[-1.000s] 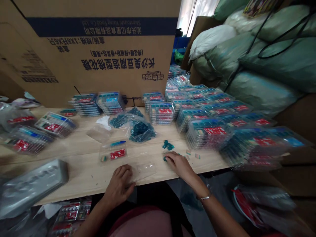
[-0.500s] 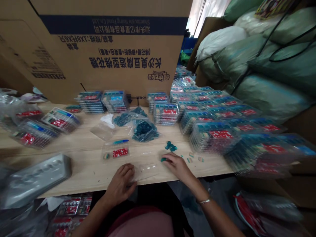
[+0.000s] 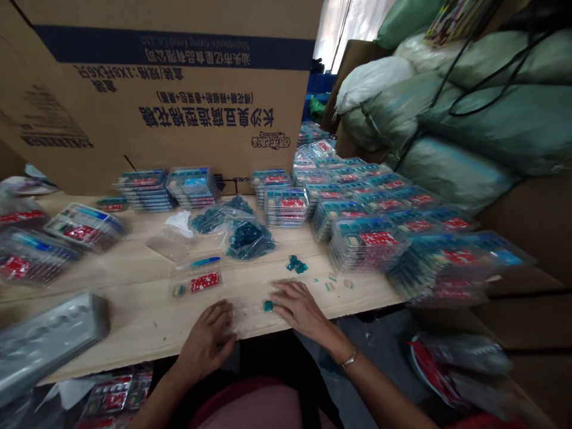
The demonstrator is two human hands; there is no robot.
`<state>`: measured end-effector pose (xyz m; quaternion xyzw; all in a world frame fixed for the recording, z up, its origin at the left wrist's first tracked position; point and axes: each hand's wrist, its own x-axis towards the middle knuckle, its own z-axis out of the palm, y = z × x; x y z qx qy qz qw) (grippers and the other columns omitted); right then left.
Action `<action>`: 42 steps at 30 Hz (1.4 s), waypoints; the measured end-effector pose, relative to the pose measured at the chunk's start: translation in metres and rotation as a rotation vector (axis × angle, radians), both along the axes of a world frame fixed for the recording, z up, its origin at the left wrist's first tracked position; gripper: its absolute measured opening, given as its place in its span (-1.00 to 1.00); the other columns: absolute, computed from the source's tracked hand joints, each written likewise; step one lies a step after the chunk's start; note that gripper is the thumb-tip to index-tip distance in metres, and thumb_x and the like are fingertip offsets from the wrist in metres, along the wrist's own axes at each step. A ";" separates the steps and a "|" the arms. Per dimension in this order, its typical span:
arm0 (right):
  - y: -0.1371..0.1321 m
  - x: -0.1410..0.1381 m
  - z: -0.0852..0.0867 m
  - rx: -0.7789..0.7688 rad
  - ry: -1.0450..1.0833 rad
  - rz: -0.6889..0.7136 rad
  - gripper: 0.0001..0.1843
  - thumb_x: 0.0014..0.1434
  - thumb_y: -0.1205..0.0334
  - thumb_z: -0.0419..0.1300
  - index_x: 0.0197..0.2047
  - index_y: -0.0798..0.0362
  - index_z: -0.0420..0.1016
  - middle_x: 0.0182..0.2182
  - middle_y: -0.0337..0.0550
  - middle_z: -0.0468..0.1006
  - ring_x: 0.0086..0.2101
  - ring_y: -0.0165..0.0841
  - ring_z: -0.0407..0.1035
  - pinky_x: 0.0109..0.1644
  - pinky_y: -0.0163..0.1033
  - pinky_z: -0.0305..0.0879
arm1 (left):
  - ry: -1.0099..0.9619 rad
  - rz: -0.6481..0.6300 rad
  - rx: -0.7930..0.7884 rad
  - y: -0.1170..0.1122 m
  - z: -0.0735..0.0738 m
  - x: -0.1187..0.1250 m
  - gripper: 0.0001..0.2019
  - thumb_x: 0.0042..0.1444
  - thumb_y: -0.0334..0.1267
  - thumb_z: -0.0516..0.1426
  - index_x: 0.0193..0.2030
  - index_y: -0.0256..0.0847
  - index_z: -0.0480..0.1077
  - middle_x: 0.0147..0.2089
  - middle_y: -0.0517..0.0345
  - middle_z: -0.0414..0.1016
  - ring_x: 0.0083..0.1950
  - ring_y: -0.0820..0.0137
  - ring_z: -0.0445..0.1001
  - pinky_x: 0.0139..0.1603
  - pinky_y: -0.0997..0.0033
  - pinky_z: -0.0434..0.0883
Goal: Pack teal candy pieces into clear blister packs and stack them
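Our L hand point(image 3: 208, 339) & R hand point(image 3: 304, 313) sit well apart at the near edge of the bench point(image 3: 134, 325), w/ a clear plastic blister point(image 3: 250, 313) between them. L fingers curl onto its edge, but we can't tell if they're actually gripping. R hand lies flat, fingers spread, tips just beside a small teal piece point(image 3: 268, 305). That pc looks light, hard & tiny, so it'd likely skid; best pinched by its edges w/ fingertips. The blister looks thin, light & easily creased, so take it by the rim. Ahead of R hand: a small teal pile point(image 3: 296, 264) & a few pale bits point(image 3: 333, 281). Ahead of L hand: a clear bag point(image 3: 196, 277) w/ a blue stick point(image 3: 206, 261) & red label point(image 3: 205, 282). Further on: a teal-filled bag point(image 3: 248, 239), stacked clear trays point(image 3: 366, 244), a cardboard box point(image 3: 179, 101), green sacks point(image 3: 465, 119).
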<state>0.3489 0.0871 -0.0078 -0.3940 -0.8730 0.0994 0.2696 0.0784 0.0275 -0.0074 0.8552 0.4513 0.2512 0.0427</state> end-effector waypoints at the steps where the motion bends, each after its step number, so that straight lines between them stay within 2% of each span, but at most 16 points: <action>1: 0.006 0.006 0.001 0.020 -0.004 -0.079 -0.79 0.22 0.30 0.12 -0.07 0.00 0.48 -0.03 -0.06 0.48 -0.04 -0.21 0.30 0.01 -0.07 0.21 | 0.004 -0.002 -0.001 0.000 0.000 0.000 -0.90 0.03 -0.33 0.09 -0.27 -0.16 0.29 0.00 -0.02 0.47 0.10 0.18 0.39 0.04 0.14 0.42; 4: 0.027 0.023 0.006 0.028 -0.076 -0.394 -0.81 0.16 0.41 0.12 -0.18 0.06 0.51 -0.24 0.00 0.48 -0.17 -0.17 0.33 -0.11 -0.08 0.25 | 0.006 -0.007 -0.017 0.001 -0.001 -0.002 -0.90 0.03 -0.32 0.09 -0.27 -0.16 0.29 0.00 -0.03 0.46 0.11 0.18 0.38 0.04 0.15 0.42; 6: 0.036 0.031 0.009 -0.011 -0.121 -0.449 -0.86 0.10 0.44 0.15 -0.29 0.08 0.51 -0.31 -0.01 0.45 -0.21 -0.17 0.33 -0.13 -0.09 0.25 | -0.011 -0.007 -0.026 0.000 0.000 -0.004 -0.91 0.03 -0.32 0.10 -0.27 -0.16 0.29 0.00 -0.03 0.46 0.11 0.17 0.37 0.04 0.14 0.42; 9: 0.033 0.034 0.012 -0.113 0.064 -0.342 -0.89 0.08 0.42 0.14 -0.36 0.05 0.46 -0.33 -0.09 0.44 -0.25 -0.25 0.33 -0.17 -0.17 0.27 | -0.092 0.035 -0.011 -0.005 0.006 0.001 -0.86 0.03 -0.30 0.12 -0.22 -0.16 0.33 0.06 -0.07 0.42 0.12 0.14 0.36 0.03 0.08 0.40; 12: 0.017 0.023 0.013 -0.401 0.440 -0.209 -0.92 0.11 0.24 0.15 -0.33 0.05 0.43 -0.38 -0.19 0.44 -0.39 -0.37 0.32 -0.32 -0.28 0.26 | -0.330 0.117 -0.079 -0.006 0.018 0.025 -0.85 0.08 -0.29 0.12 -0.18 -0.15 0.35 0.06 -0.06 0.42 0.06 0.19 0.40 -0.01 0.12 0.40; 15: -0.001 0.002 0.015 -0.700 0.690 -0.092 -0.79 0.08 0.08 0.20 -0.32 0.06 0.42 -0.46 -0.26 0.42 -0.45 -0.41 0.29 -0.36 -0.31 0.23 | -0.728 0.147 -0.374 0.003 0.031 0.062 -0.84 0.10 -0.22 0.12 -0.17 -0.16 0.37 -0.16 0.04 0.50 -0.14 0.31 0.47 -0.15 0.27 0.44; 17: -0.012 -0.012 0.016 -0.809 0.772 -0.042 -0.74 0.03 0.04 0.25 -0.35 0.06 0.42 -0.49 -0.28 0.41 -0.45 -0.43 0.28 -0.35 -0.32 0.21 | -1.011 0.187 -0.606 0.011 0.036 0.082 -0.82 0.02 -0.16 0.18 -0.27 -0.19 0.38 -0.32 0.14 0.49 -0.29 0.38 0.47 -0.26 0.37 0.42; 20: -0.027 -0.025 0.015 -0.903 0.846 -0.022 -0.69 -0.05 0.01 0.31 -0.38 0.06 0.39 -0.51 -0.31 0.37 -0.47 -0.46 0.24 -0.37 -0.35 0.18 | -1.277 0.269 -0.896 0.012 0.039 0.090 -0.74 -0.15 -0.15 0.30 -0.42 -0.23 0.35 -0.48 0.26 0.42 -0.43 0.50 0.41 -0.35 0.49 0.35; 24: -0.049 -0.033 0.006 -1.055 0.885 0.060 -0.70 -0.03 0.02 0.29 -0.42 0.05 0.33 -0.55 -0.35 0.32 -0.52 -0.49 0.18 -0.42 -0.37 0.14 | -1.454 0.271 -1.131 -0.007 0.036 0.076 -0.65 -0.31 -0.24 0.40 -0.40 -0.23 0.36 -0.50 0.33 0.40 -0.47 0.57 0.36 -0.40 0.58 0.28; 26: -0.057 -0.036 0.004 -1.021 0.848 0.073 -0.76 0.00 0.10 0.26 -0.43 0.04 0.30 -0.55 -0.35 0.31 -0.52 -0.49 0.18 -0.42 -0.38 0.16 | -1.531 0.271 -1.192 -0.016 0.034 0.070 -0.62 -0.34 -0.28 0.41 -0.38 -0.22 0.36 -0.52 0.35 0.39 -0.51 0.60 0.33 -0.44 0.59 0.25; 28: -0.061 -0.038 0.006 -0.864 0.775 0.085 -0.84 0.00 0.21 0.24 -0.38 0.03 0.33 -0.46 -0.30 0.37 -0.42 -0.45 0.26 -0.33 -0.34 0.23 | -1.580 0.267 -1.218 -0.020 0.033 0.066 -0.60 -0.35 -0.30 0.41 -0.36 -0.22 0.37 -0.53 0.34 0.40 -0.52 0.60 0.33 -0.45 0.59 0.24; 31: -0.060 -0.038 0.016 -0.661 0.702 0.167 -0.78 0.02 0.33 0.21 -0.21 0.02 0.37 -0.24 -0.19 0.45 -0.25 -0.39 0.33 -0.15 -0.28 0.29 | -1.575 0.241 -1.217 -0.021 0.032 0.065 -0.59 -0.32 -0.30 0.41 -0.30 -0.21 0.37 -0.51 0.31 0.43 -0.48 0.58 0.35 -0.41 0.58 0.25; 33: -0.058 -0.037 0.022 -0.636 0.686 0.205 -0.76 0.05 0.35 0.19 -0.15 0.02 0.38 -0.25 -0.19 0.48 -0.27 -0.41 0.36 -0.17 -0.29 0.31 | -1.546 0.221 -1.226 -0.021 0.031 0.065 -0.58 -0.30 -0.28 0.40 -0.28 -0.20 0.35 -0.50 0.30 0.43 -0.48 0.57 0.36 -0.41 0.58 0.25; 36: -0.052 -0.035 0.024 -0.598 0.654 0.249 -0.91 0.09 0.33 0.20 -0.27 0.03 0.41 -0.33 -0.21 0.51 -0.32 -0.42 0.39 -0.23 -0.32 0.32 | -1.424 0.176 -1.219 -0.020 0.027 0.062 -0.58 -0.25 -0.18 0.37 -0.26 -0.19 0.32 -0.49 0.30 0.42 -0.48 0.53 0.36 -0.42 0.53 0.26; 38: -0.042 -0.035 0.020 -0.516 0.597 0.259 -0.96 0.12 0.32 0.20 -0.37 0.04 0.41 -0.33 -0.18 0.52 -0.31 -0.40 0.40 -0.23 -0.31 0.32 | -1.203 0.191 -1.037 -0.016 0.023 0.054 -0.64 -0.13 -0.12 0.30 -0.21 -0.18 0.33 -0.48 0.27 0.42 -0.45 0.47 0.38 -0.39 0.47 0.29; 42: -0.014 -0.037 0.005 -0.201 0.320 0.202 -0.91 0.20 0.32 0.14 -0.36 0.03 0.42 -0.37 -0.15 0.51 -0.29 -0.34 0.36 -0.19 -0.24 0.28 | -0.514 0.247 -0.398 0.000 0.013 0.034 -0.88 0.07 -0.23 0.12 -0.25 -0.16 0.40 -0.30 0.11 0.49 -0.24 0.32 0.42 -0.18 0.29 0.33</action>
